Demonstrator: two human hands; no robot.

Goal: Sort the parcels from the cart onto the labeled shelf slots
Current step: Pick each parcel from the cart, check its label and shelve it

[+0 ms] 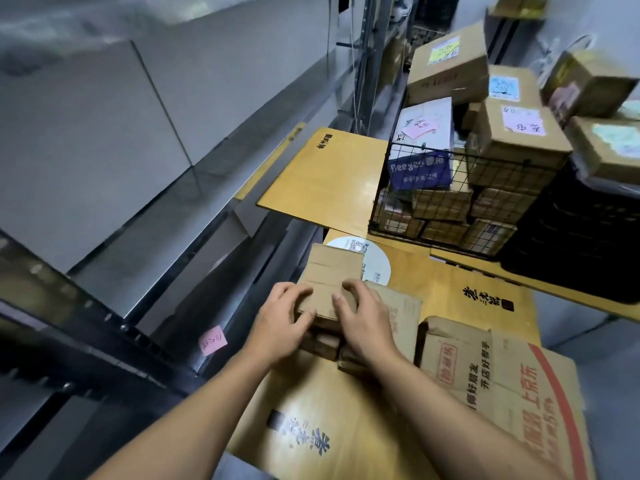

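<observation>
A small brown cardboard parcel (330, 271) lies on top of other small parcels (320, 342) in the middle of the head view. My left hand (280, 322) grips its near left corner, fingers curled over the top. My right hand (363, 318) grips its near right side. A wire cart (429, 161) at the upper right holds several cardboard parcels with coloured notes, among them a big box (450, 64). The metal shelf (194, 216) runs along the left, with a pink label (213, 340) on its edge.
Flattened yellow cardboard sheets (329, 181) cover the floor under the parcels and cart. A folded box with red print (491, 375) lies at the right. A black crate (581, 237) stands beside the cart. More parcels (588, 84) are stacked beyond it.
</observation>
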